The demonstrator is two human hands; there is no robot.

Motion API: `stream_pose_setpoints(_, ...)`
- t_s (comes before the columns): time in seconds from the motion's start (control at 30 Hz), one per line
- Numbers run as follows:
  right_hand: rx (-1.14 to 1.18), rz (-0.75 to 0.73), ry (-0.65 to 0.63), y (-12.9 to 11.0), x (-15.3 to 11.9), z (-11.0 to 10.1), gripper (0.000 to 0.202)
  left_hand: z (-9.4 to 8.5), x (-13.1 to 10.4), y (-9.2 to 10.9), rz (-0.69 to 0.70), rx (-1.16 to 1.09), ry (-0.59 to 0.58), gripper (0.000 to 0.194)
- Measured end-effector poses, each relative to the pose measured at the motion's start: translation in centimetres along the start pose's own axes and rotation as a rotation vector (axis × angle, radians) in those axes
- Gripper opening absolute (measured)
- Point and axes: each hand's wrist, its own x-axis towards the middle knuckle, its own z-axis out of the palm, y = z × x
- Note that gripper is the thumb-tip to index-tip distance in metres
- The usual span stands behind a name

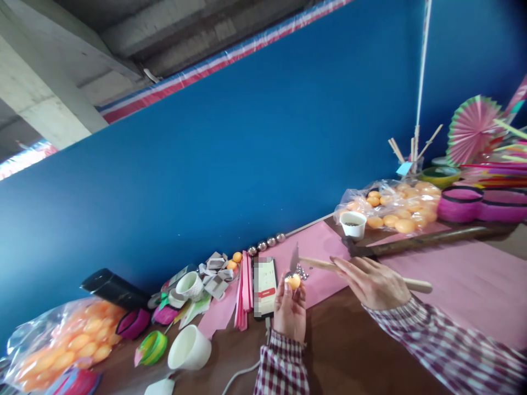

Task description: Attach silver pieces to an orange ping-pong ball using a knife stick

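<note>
My left hand point(289, 315) grips an orange ping-pong ball point(294, 282) between thumb and fingers, palm turned up. Dark shiny studs cover part of its top. Closed around the wooden handle of a small hammer point(319, 264) is my right hand point(379, 282). The hammer's metal head stands just above the ball; whether they touch I cannot tell. Behind the ball, small silver studs point(302, 272) lie loose on pink paper point(325, 247). Several silver balls point(271, 241) stand in a row at the back. Just left of the ball is a phone point(265, 288) showing a lit screen.
A larger hammer point(428, 242) lies behind my right hand. Nearby are a white cup point(353, 225) with small dark bits and a bag of orange balls point(395, 206). White cups point(190, 348), pink strips and another ball bag point(69, 343) are leftward. A blue wall point(226, 164) rises behind.
</note>
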Motion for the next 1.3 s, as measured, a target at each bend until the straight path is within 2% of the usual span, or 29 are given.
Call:
stream_pose_setpoints(0.1,-0.026,-0.034,-0.031,0.06,-0.02,0.11,0.028,-0.12,0.14,0.09,-0.005,-0.044,0.01,0.027)
stream_pose_setpoints(0.23,-0.037,0.023,0.007,0.02,0.07,0.0,0.029,-0.14,0.16,0.07,0.003,-0.024,0.055,0.017)
stream_pose_setpoints(0.37,-0.011,0.034,-0.011,-0.16,0.01,0.14,0.028,0.04,-0.05,0.06,-0.008,0.002,0.085,0.01)
stream_pose_setpoints(0.6,0.022,0.093,0.033,-0.23,-0.08,0.38,0.029,0.22,-0.21,0.21,-0.03,-0.043,-0.009,0.018)
stream_pose_setpoints(0.77,0.007,0.058,-0.011,-0.38,0.16,-0.13,0.028,0.34,-0.28,0.2,-0.037,-0.042,0.0,0.012)
stream_pose_setpoints(0.97,0.004,0.047,-0.034,-0.43,0.02,-0.18,0.028,-0.01,-0.11,0.12,-0.03,-0.073,0.074,0.007)
stream_pose_setpoints(1.17,-0.001,0.065,-0.059,-0.19,-0.04,-0.1,0.029,-0.11,-0.09,0.28,-0.034,-0.099,0.012,0.023)
stream_pose_setpoints(1.3,0.024,0.072,-0.039,-0.14,0.08,-0.17,0.028,-0.17,0.12,0.15,-0.054,-0.09,0.028,0.016)
